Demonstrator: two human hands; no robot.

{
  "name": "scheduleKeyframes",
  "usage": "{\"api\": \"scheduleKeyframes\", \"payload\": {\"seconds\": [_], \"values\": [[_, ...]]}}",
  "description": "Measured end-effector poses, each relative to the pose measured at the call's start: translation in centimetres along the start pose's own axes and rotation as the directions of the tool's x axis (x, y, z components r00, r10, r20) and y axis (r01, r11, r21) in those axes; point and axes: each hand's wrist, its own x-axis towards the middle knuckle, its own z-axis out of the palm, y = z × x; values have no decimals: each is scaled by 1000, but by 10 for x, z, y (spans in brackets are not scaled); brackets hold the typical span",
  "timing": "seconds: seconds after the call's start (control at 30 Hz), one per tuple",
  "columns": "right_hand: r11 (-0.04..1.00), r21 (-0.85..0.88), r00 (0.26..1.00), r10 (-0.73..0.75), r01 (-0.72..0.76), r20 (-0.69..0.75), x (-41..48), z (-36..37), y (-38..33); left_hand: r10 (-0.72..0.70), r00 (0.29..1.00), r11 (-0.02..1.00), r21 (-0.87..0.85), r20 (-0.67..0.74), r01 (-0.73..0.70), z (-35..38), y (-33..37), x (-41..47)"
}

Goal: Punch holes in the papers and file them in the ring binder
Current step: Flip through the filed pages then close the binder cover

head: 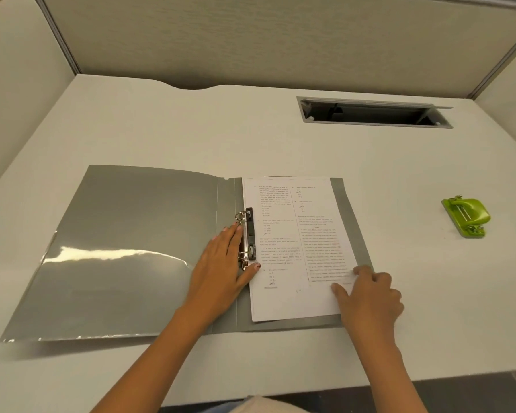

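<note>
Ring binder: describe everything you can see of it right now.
The ring binder is grey, glossy plastic, lying fully open and flat on the white desk. Its two-ring mechanism, metal and black, sits by the spine. A printed paper lies on the right cover. The left hand rests flat beside the rings; the right hand touches the paper's lower right corner.

1. Left hand [221, 263] lies flat, palm down, fingers straight and together, thumb spread rightward.
2. Right hand [370, 296] is knuckles-up, fingers loosely bent, thumb and forefinger tips down.
3. Both bare forearms [167, 338] cross the near edge of the desk [295, 368].
</note>
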Motion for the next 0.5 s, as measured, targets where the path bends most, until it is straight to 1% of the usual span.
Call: {"api": "scheduleKeyframes", "payload": {"seconds": [0.07,0.17,0.3,0.33,0.4,0.5], "values": [[999,-29,998,47,-46,29,-5,-4,6,-10,1000,1000,20,-4,10,1,1,0],[992,56,991,104,-109,84,-5,-8,12,-10,1000,999,50,-3,10,4,-2,0],[988,68,975,124,-138,183,3,-14,16,-6,1000,999,54,-16,6,2,0,0],[986,99,975,111,-132,195,4,-15,17,-6,1000,999,46,-18,7,1,1,0],[969,221,984,77,-112,160,6,-18,20,-15,1000,999,36,-21,15,0,3,-1],[918,385,995,84,-95,45,8,-23,24,-14,1000,999,40,-27,15,-1,4,-1]]}}
